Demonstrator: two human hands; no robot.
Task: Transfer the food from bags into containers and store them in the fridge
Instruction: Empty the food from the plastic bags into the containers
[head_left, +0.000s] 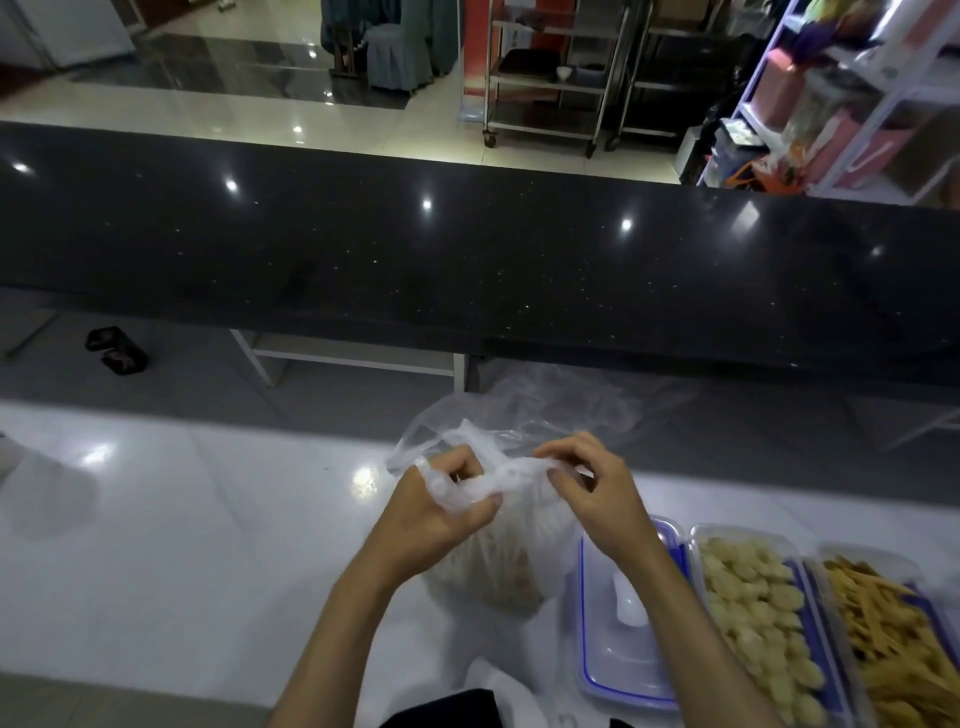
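A long black counter (467, 249) spans the scene, raised behind a glossy white worktop (182, 519) on which everything stands. Beyond the counter lie a shiny tiled floor, steel trolleys (550, 73) and a shelf rack (852, 93) packed with pink boxes.

On the worktop, at centre, sits a clear plastic bag (493, 561) bulging with pale, thin strips of food. Its body rests directly under and between the two hands, and its gathered neck rises into them. A second, loose sheet of clear plastic (566, 400) lies crumpled just behind it.

To the right of the bag stand three clear containers in a row, touching side by side. The nearest, a blue-trimmed tub (623, 670), holds a small white object; the right forearm crosses over it. The middle tub (753, 613) is full of pale round pieces. The far tub (893, 639) is full of yellow-brown sticks.

The left hand (441, 509) has its fingers curled round the bag's twisted top, plastic wrapped over the knuckles. The right hand (592, 483) pinches the same twisted plastic with thumb and fingertips. The hands are close together, joined by the short stretch of plastic between them.
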